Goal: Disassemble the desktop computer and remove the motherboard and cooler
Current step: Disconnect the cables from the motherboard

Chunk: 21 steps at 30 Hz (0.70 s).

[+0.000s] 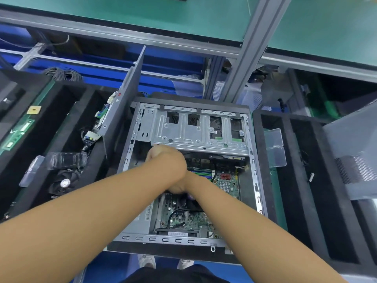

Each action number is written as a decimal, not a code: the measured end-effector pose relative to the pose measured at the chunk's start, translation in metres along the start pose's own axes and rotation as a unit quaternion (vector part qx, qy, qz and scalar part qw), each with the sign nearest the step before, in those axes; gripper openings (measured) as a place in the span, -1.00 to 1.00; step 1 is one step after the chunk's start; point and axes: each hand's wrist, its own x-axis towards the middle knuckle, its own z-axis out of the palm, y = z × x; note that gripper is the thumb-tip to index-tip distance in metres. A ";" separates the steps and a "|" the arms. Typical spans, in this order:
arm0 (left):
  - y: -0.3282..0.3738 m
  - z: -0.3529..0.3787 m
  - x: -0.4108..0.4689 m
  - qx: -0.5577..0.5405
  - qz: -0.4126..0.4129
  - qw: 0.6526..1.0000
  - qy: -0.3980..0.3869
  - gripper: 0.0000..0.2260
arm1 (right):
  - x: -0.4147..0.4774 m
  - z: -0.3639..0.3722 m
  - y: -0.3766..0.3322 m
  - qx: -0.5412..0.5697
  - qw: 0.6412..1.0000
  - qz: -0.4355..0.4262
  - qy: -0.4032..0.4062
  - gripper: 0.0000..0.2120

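Motherboard (227, 183) and cooler (189, 203) sit inside the open case (163, 240), by the counter's (268, 197) near edge. Your left grip (165, 160) looks curled. Your right grip (177, 187) is half hidden over the cooler, and I cannot tell whether either clamps anything. You seem to be freeing the cooler, so loosen its fasteners evenly next.

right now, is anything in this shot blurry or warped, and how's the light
Head view: the left hand and right hand are smeared by blur, so their grip is unreadable; the grey panel at right is soft too; the motherboard and drive cage look fairly sharp; the wide lens slants the bench post; light is even, without harsh glare.
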 end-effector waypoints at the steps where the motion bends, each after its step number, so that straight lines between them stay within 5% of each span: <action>1: 0.011 0.003 0.000 0.001 0.035 0.999 0.032 -0.68 | -0.008 0.000 0.005 0.007 1.000 0.002 -0.007 -0.68; 5: 0.007 0.010 0.010 -0.092 0.134 0.984 0.076 -0.66 | -0.029 0.004 0.025 -0.046 0.995 -0.051 0.069 -0.61; 9: -0.020 0.017 0.021 -0.071 0.132 0.988 0.038 -0.60 | -0.052 0.009 0.054 -0.053 0.994 -0.045 0.089 -0.57; 13: -0.014 0.020 0.032 0.000 0.083 0.997 0.010 -0.74 | -0.074 0.013 0.080 0.138 0.965 0.082 0.207 -0.58; 18: -0.011 0.034 0.035 0.148 0.087 0.983 -0.061 -0.58 | -0.081 0.017 0.088 0.143 0.941 0.169 0.255 -0.67; 21: -0.017 0.027 0.038 0.137 0.125 0.972 -0.144 -0.55 | -0.087 0.025 0.091 0.187 0.920 0.194 0.285 -0.72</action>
